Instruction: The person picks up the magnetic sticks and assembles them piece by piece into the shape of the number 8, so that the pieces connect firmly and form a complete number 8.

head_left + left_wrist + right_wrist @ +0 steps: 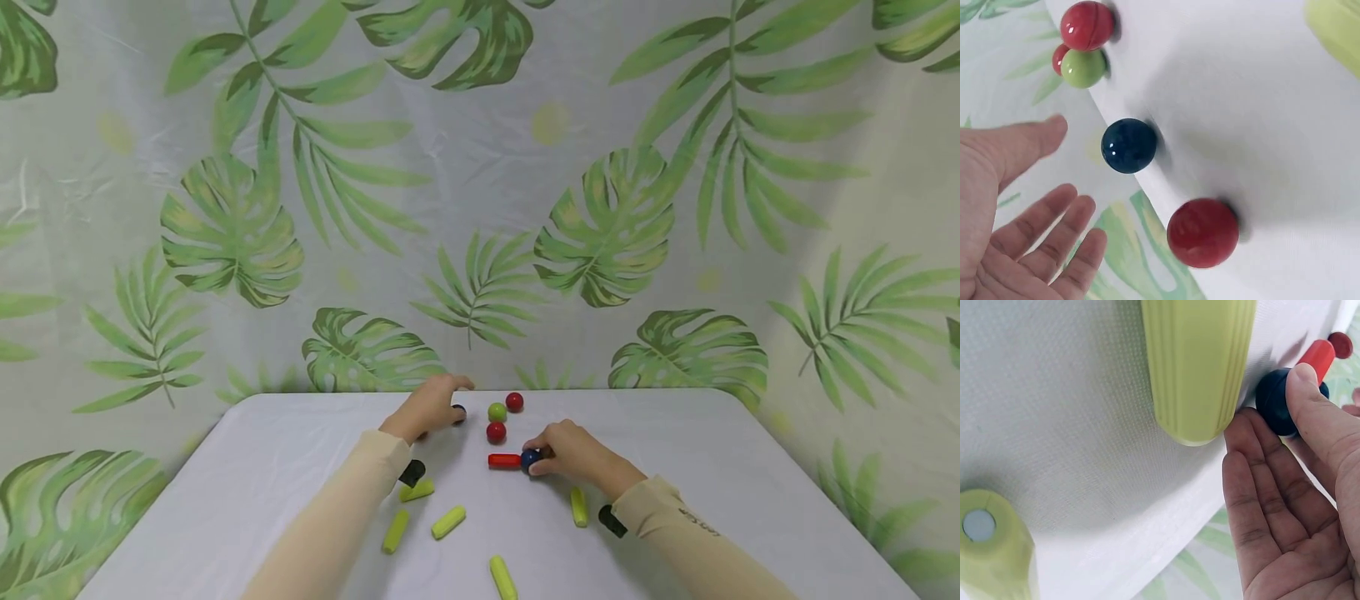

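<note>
Over on the left, the left hand spreads thumb and fingers wide beside a dark blue ball near the white table's far edge; further right, a red stick meets a second blue ball, pinched by the right hand.

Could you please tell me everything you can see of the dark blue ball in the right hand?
The dark blue ball is round and smooth, in one colour, and looks like plastic or coated metal. The right hand pinches it, the thumb covering part of its surface. It sits at one end of the red stick, apparently against it; whether they are joined, or the ball rests on the white tabletop, I cannot tell.
</note>
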A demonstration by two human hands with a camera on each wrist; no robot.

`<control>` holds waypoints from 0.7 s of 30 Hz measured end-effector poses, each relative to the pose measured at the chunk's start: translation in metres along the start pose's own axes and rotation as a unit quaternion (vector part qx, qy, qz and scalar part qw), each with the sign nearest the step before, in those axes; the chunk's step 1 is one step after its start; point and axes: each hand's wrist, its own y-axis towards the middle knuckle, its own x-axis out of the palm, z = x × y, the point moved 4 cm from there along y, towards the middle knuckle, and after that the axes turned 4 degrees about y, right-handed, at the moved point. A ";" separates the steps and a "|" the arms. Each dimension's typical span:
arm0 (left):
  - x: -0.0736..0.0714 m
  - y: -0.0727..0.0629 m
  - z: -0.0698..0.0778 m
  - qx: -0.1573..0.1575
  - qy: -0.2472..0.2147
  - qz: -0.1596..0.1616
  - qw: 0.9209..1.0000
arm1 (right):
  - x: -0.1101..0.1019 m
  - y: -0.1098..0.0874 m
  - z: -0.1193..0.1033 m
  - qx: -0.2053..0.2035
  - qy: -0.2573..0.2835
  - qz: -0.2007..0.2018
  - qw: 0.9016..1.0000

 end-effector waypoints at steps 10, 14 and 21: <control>0.006 0.008 -0.016 -0.101 -0.065 0.026 0.992 | -0.001 -0.001 -0.001 0.002 -0.007 0.004 1.000; 0.009 0.008 -0.019 -0.118 -0.060 0.023 0.991 | 0.000 -0.001 -0.001 0.009 -0.008 0.003 1.000; 0.012 0.003 -0.023 -0.152 -0.062 0.013 0.986 | 0.001 -0.001 -0.002 0.010 -0.006 0.004 1.000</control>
